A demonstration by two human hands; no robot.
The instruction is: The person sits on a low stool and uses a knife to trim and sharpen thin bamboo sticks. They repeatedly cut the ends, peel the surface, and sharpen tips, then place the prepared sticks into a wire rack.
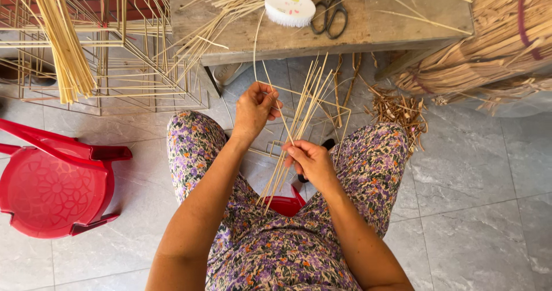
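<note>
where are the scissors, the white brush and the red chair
scissors [330, 16], head view, on the crossing of the blades
white brush [289, 7], head view, on its flat white back
red chair [49, 190], head view, on the patterned seat

The person wears a loose garment [276, 251] of floral print, with small purple, orange and green blossoms on a pale ground, covering lap and both knees, while both forearms are bare, without sleeves, rings or bracelets.
</note>
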